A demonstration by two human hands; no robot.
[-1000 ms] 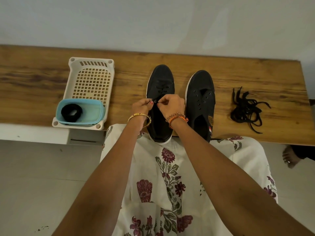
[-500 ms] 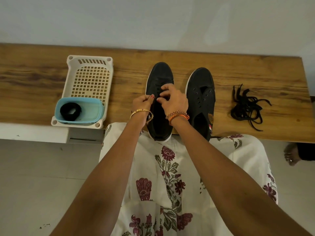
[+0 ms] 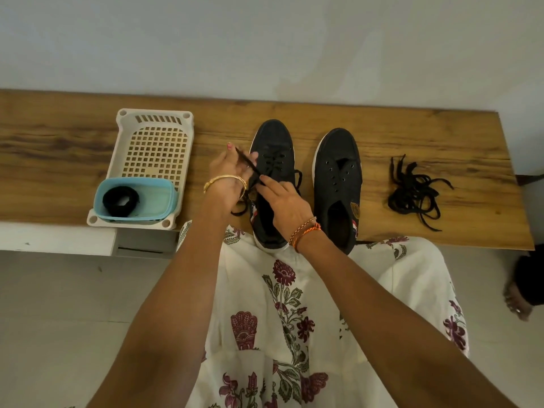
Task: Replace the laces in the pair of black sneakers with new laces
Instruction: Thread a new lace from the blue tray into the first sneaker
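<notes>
Currently lacing step on the left sneaker (image 3: pixel 272 184); it sits on the wooden bench (image 3: pixel 412 134) with the new lace (image 3: pixel 248 166) already criss-crossed through the front eyelets; 1 lace end is drawn out taut to the left; the left hand (image 3: pixel 228 175) pinches that end between thumb and fingers, tip pointing up and away; a loose stretch trails by the shoe's left side onto the bench, another loop shows at the shoe's right side; the right hand (image 3: pixel 284 201) rests on the shoe's tongue area, fingers fairly straight, index tip near the lace where it leaves the shoe; looks like pressing or steadying rather than gripping, though a light pinch cannot be ruled out; the right sneaker (image 3: pixel 338 184) stands just beside it, eyelets bare, no lace in it, so judged about halfway through shoe 1 of 2; old laces (image 3: pixel 412 189) lie in a tangled pile well apart on the right; a blue tub (image 3: pixel 169 192) in the white basket (image 3: pixel 154 122) holds a coiled black lace (image 3: pixel 120 200), likely the spare for shoe 2; next move probably needs the pinched tip aimed at the next free eyelet, with the right hand holding the upper steady and slack evened on both sides.
</notes>
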